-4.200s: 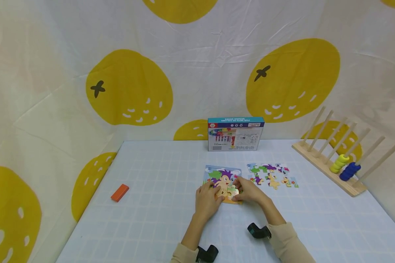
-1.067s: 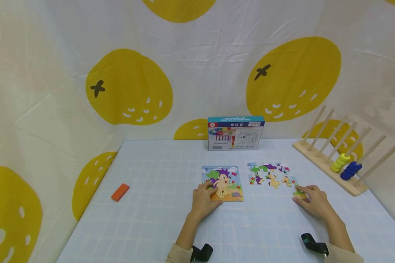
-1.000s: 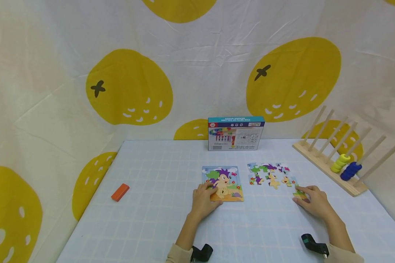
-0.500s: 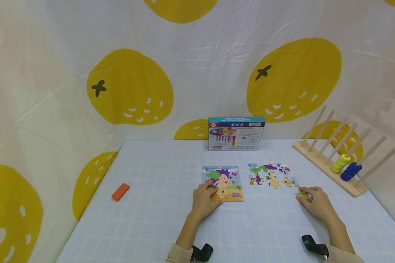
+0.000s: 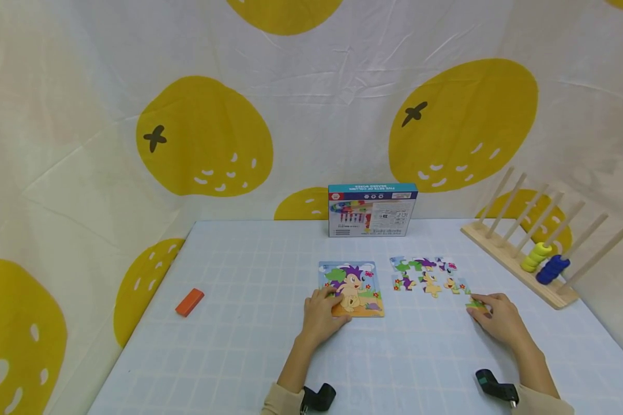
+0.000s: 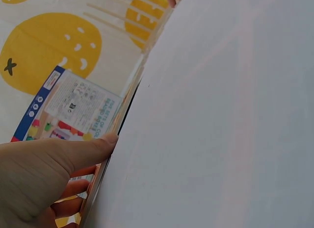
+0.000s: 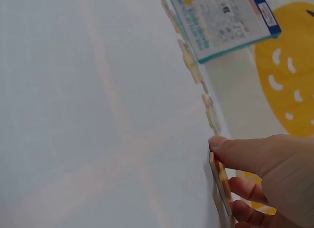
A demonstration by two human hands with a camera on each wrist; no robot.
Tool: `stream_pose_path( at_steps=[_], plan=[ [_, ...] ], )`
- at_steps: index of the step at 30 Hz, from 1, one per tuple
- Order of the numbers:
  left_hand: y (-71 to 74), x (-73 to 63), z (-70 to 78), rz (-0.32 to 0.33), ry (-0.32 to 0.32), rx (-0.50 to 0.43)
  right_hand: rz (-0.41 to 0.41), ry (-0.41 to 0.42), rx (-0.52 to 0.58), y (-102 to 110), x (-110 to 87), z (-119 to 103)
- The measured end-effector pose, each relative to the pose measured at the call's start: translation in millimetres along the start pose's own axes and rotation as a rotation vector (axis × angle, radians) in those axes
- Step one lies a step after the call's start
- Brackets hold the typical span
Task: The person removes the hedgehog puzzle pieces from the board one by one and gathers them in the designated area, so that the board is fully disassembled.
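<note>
A square hedgehog picture puzzle board (image 5: 366,288) lies flat on the table in the head view. My left hand (image 5: 322,317) holds its near left corner, thumb at the near edge and fingers over the left side; the left wrist view shows the thumb (image 6: 93,149) against the board's thin edge. To the right, loose jigsaw pieces (image 5: 431,282) lie in two rough rows. My right hand (image 5: 500,320) pinches a green and orange jigsaw piece (image 5: 476,305) at the near right end of those rows. In the right wrist view this piece (image 7: 221,181) stands edge-on under thumb and fingers, low over the tabletop.
Behind the board stands a printed toy box (image 5: 372,210). A wooden peg rack (image 5: 514,262) with yellow beads (image 5: 536,257) and blue beads (image 5: 552,269) stands at the right edge. An orange block (image 5: 189,302) lies at the left. A patterned cloth hangs behind the table.
My right hand has gone from the puzzle board to the right end of the loose pieces with a piece, then shifted slightly rightward. My left hand stays on the board, which sits slightly further left.
</note>
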State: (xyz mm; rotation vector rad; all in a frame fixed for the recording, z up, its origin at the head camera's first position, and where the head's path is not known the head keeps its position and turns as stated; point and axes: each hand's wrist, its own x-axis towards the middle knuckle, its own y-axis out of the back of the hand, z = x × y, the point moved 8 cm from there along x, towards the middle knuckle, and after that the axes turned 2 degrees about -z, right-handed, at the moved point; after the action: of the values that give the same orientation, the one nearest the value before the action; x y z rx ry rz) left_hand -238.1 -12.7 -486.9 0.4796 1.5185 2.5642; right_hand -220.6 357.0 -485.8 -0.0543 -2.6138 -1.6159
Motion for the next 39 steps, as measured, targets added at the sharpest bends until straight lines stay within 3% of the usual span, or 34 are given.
stream_pose_path(
  at_steps=[17, 22, 26, 28, 31, 34, 39],
  plan=[
    [-1.5, 0.0, -0.5, -0.001, -0.002, 0.003, 0.003, -0.059, 0.041, -2, -2.4, 4],
    [-1.0, -0.3, -1.1, -0.001, -0.003, -0.005, 0.053, -0.066, 0.022, -1, -0.2, -4],
    [-0.8, -0.5, -1.4, -0.002, -0.004, -0.017, 0.16, -0.059, 0.048, 2, 5.1, -28],
    [-0.5, -0.8, -1.5, -0.001, -0.006, -0.024, 0.218, 0.009, 0.094, 1, 10.1, -48],
    [-0.1, -1.0, -1.9, 0.007, -0.013, -0.029, 0.263, 0.177, 0.156, -6, 18.6, -81],
    [-0.2, -0.7, -2.6, 0.005, -0.014, -0.031, 0.223, 0.257, 0.217, -21, 27.7, -106],
    [-0.1, 0.1, -3.2, -0.021, -0.008, -0.029, 0.107, 0.267, 0.291, -46, 39.3, -139]
  ],
)
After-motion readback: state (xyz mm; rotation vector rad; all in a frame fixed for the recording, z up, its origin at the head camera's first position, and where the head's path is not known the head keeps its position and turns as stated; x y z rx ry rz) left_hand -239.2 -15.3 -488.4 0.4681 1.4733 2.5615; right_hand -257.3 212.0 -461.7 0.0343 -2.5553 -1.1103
